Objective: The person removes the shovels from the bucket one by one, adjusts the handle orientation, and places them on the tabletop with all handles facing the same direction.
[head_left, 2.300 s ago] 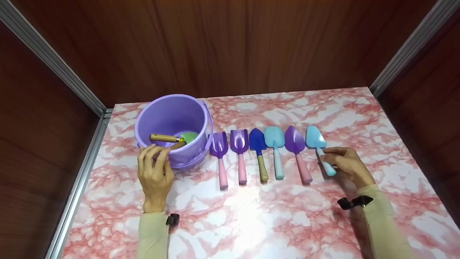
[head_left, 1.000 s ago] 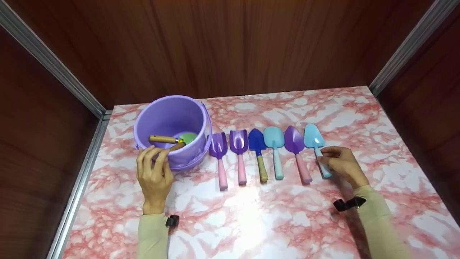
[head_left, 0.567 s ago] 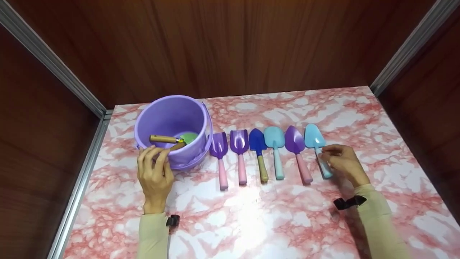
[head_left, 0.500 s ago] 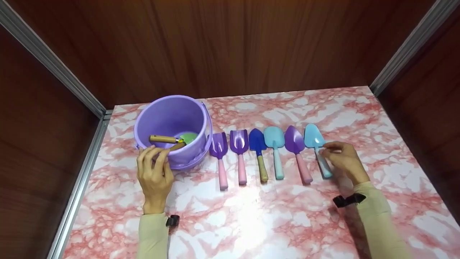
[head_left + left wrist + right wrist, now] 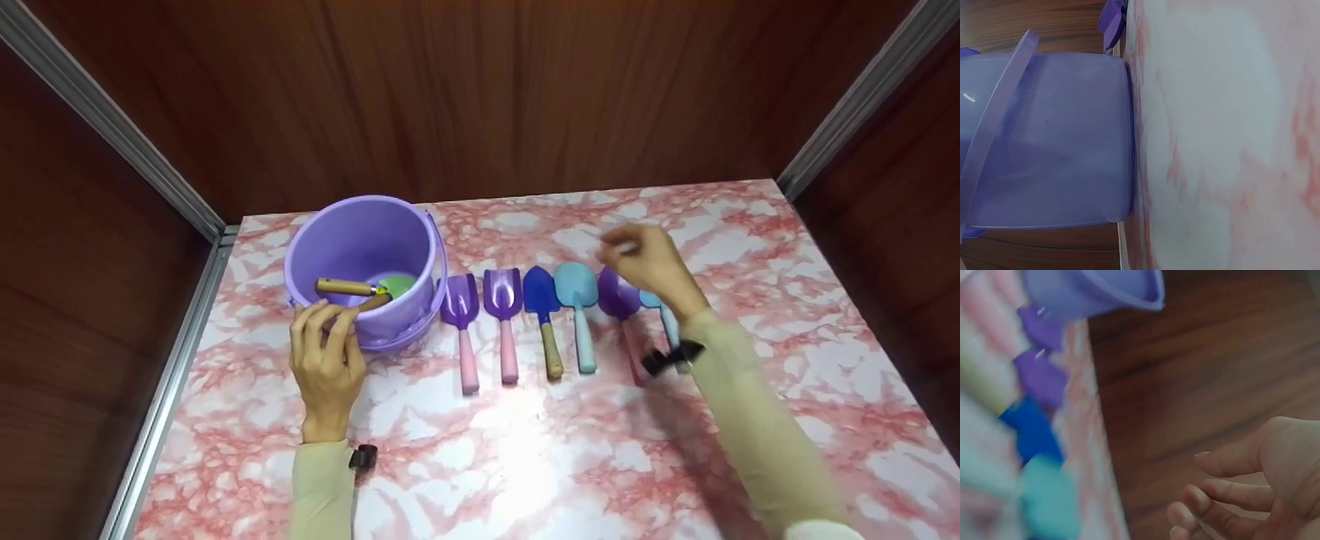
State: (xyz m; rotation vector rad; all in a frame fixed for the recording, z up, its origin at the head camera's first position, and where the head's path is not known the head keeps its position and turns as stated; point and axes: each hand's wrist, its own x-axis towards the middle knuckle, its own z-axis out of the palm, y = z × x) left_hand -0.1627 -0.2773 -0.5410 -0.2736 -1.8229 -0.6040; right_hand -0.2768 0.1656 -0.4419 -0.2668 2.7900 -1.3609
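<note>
My left hand (image 5: 324, 367) holds the near rim of a purple bucket (image 5: 360, 240), its fingers bent over the edge. In the bucket lie a green-bladed trowel with a wooden handle (image 5: 343, 286) and another brown handle (image 5: 373, 302), partly hidden by the fingers. My right hand (image 5: 649, 262) is raised over the right end of a row of hand trowels, fingers loosely bent around nothing. Beneath it are a pointed purple trowel (image 5: 617, 298) and a light blue trowel (image 5: 670, 326), both partly covered by the hand and wrist.
Left of these lie a teal trowel (image 5: 575, 285), a blue trowel (image 5: 538, 291) and two purple scoops with pink handles, the nearer to the bucket (image 5: 459, 301) almost touching it. Brown wood-grain panels (image 5: 510, 97) enclose the marbled table (image 5: 525, 465) at the back and sides.
My right hand has let go of the light blue trowel's handle and moved up and to the left. That trowel stays at the row's right end. The left hand keeps its place on the bucket.
</note>
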